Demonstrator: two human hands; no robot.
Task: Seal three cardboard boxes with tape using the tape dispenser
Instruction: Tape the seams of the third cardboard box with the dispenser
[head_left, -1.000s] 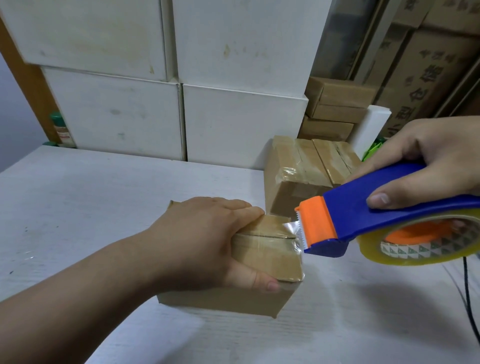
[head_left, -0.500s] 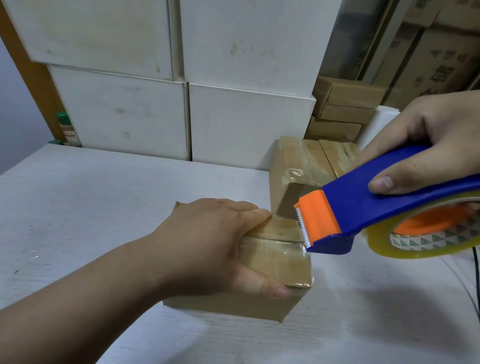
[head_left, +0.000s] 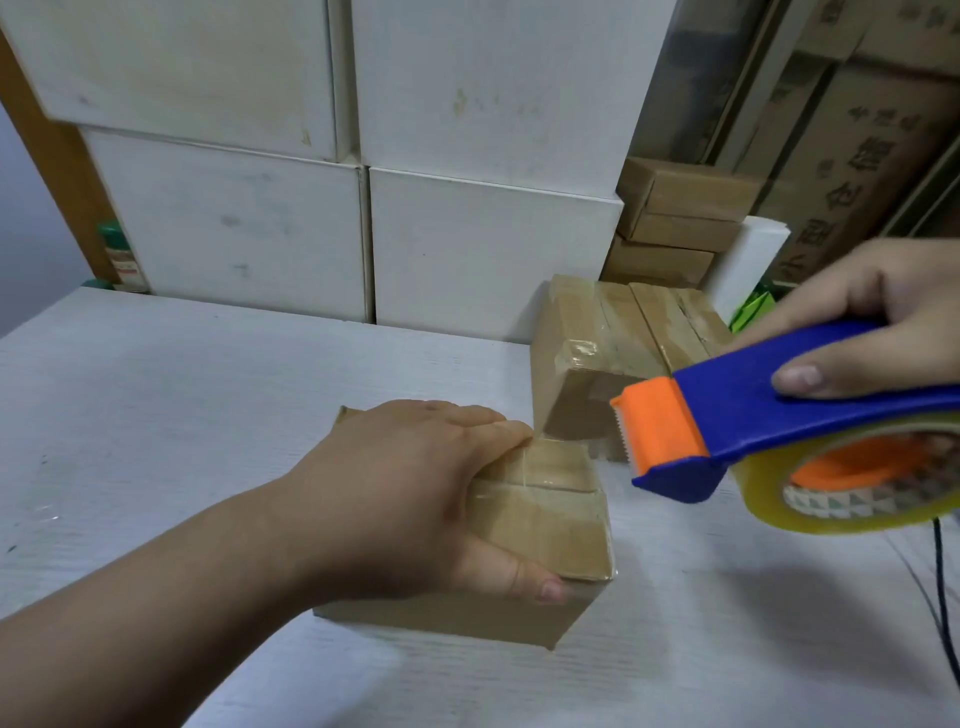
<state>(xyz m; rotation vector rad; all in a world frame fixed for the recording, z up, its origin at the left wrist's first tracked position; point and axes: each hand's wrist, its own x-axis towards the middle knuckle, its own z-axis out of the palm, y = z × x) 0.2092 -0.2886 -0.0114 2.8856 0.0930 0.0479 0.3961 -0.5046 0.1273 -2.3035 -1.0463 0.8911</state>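
A small cardboard box (head_left: 550, 514) with clear tape across its top sits on the white table (head_left: 156, 395). My left hand (head_left: 405, 499) lies over it, fingers on top and thumb on the near side. My right hand (head_left: 878, 317) holds a blue tape dispenser (head_left: 769, 415) with an orange toothed head and a roll of clear tape (head_left: 852, 499). The head hangs just right of the box's far corner, apart from it. Two taped cardboard boxes (head_left: 623, 332) stand side by side behind.
Large white boxes (head_left: 488, 249) are stacked along the table's back edge. Brown cartons (head_left: 680, 218) and a white block (head_left: 748, 260) stand at the back right. A black cable (head_left: 940, 597) runs down the right side of the table. A green-capped bottle (head_left: 117, 254) stands at the back left.
The dispenser head has come off the box's right edge and moved up and to the right. My left hand still holds the box in the same place.
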